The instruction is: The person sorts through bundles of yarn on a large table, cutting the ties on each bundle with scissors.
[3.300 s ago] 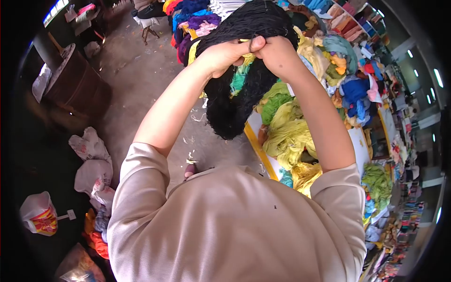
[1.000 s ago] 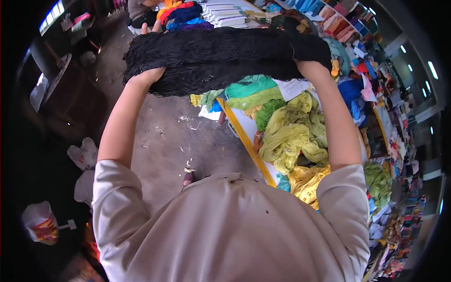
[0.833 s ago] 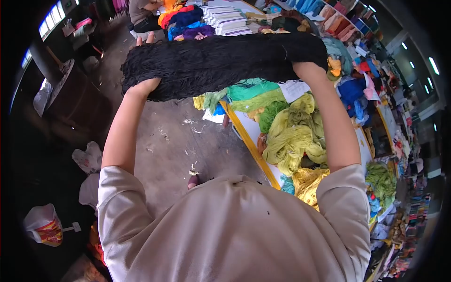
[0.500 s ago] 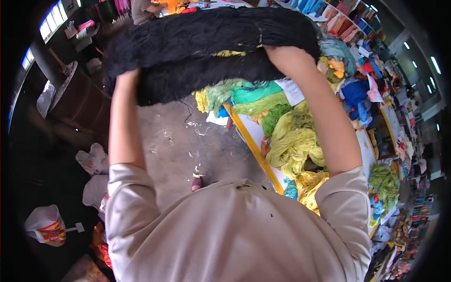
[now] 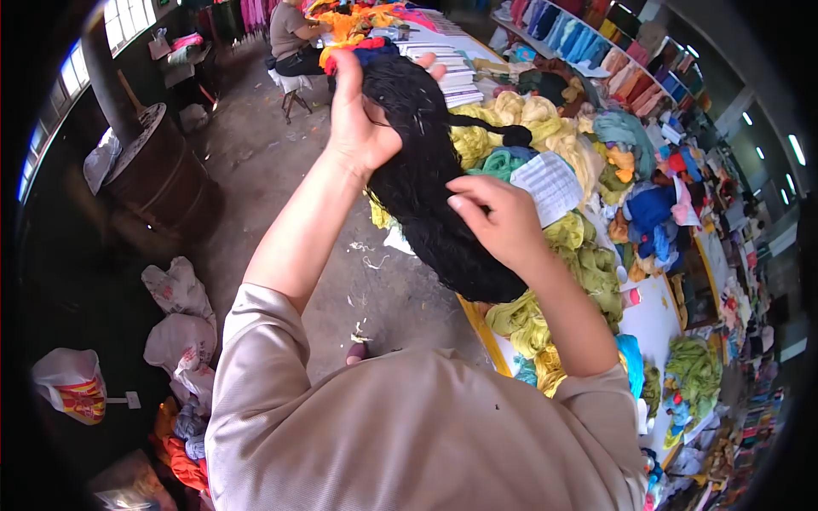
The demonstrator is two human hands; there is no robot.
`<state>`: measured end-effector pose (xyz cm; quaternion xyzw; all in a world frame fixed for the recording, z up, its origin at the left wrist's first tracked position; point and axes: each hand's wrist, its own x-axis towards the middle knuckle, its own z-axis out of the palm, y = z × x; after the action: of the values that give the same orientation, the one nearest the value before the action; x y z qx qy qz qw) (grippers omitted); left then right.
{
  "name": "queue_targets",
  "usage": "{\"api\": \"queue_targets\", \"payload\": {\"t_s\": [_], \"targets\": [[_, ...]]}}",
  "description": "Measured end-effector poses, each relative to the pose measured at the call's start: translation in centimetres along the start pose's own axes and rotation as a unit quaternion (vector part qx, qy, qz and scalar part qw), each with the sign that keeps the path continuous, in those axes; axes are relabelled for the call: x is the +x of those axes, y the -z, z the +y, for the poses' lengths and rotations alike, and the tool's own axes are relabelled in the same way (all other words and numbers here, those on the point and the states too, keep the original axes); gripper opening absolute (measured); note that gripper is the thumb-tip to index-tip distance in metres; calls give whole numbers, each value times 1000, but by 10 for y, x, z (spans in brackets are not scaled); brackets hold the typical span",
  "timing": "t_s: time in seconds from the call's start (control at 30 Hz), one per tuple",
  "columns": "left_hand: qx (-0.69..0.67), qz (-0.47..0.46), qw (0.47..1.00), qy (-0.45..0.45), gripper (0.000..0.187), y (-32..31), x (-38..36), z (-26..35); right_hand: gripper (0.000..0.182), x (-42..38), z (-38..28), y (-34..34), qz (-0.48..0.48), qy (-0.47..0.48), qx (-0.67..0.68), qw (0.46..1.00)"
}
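A thick skein of black yarn (image 5: pixel 417 128) hangs slantwise in front of me, its lower end down toward the table's edge. My left hand (image 5: pixel 362 128) is wrapped round its upper part, thumb on the near side and fingertips showing beyond the far side. At the skein's right edge is my right hand (image 5: pixel 503 217), with curled fingers and the thumb close to the index finger. Whatever lies between those fingertips is too small to make out. A thin black strand with a dark clump (image 5: pixel 515 134) reaches right from the skein.
Piles of green and yellow yarn (image 5: pixel 588 264) cover the table (image 5: pixel 652 307) on my right, with a printed sheet (image 5: pixel 547 186) among them. A rusty drum (image 5: pixel 162 179) stands left. A seated person (image 5: pixel 294 38) is at the back. Plastic bags (image 5: pixel 181 345) lie on the floor.
The black skein was stretched sideways across both hands; now it hangs slantwise from my left hand. My right hand has come off its loop and moved down to the skein's edge.
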<state>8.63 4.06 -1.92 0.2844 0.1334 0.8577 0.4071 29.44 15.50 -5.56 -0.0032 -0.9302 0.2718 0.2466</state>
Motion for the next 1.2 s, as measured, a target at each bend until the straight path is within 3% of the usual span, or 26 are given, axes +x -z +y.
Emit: {"api": "queue_targets", "payload": {"t_s": [0.1,0.17,0.3,0.47,0.53,0.6,0.63,0.77,0.83,1.07,1.2], "targets": [[-36,-15,999,27,107,-26,-3,-27,31,-3,-18,11,222,67,31,972],[-43,-13,997,61,105,-39,-4,-46,28,-1,-20,21,256,108,27,960],[-31,7,994,106,98,-40,1,-67,13,-3,-8,42,146,99,-55,983],[-60,-11,991,119,100,-42,-1,-65,7,-10,5,72,59,66,201,976],[-75,-43,981,171,100,-42,-4,-63,7,-9,5,77,51,47,257,964],[-62,-35,984,166,100,-42,-7,-61,12,-6,7,80,47,-31,520,852],[-48,-28,986,160,101,-42,-8,-59,16,-3,8,82,42,-34,539,840],[-15,-3,989,149,104,-38,-10,-55,15,4,11,81,15,-21,563,826],[-27,-45,984,171,102,-34,-11,-53,15,7,11,82,17,-37,586,809],[-38,-35,980,194,98,-29,-11,-56,14,8,12,84,33,-61,577,814],[-56,-54,979,186,99,-35,-10,-62,12,5,18,80,92,-101,470,872]]}}
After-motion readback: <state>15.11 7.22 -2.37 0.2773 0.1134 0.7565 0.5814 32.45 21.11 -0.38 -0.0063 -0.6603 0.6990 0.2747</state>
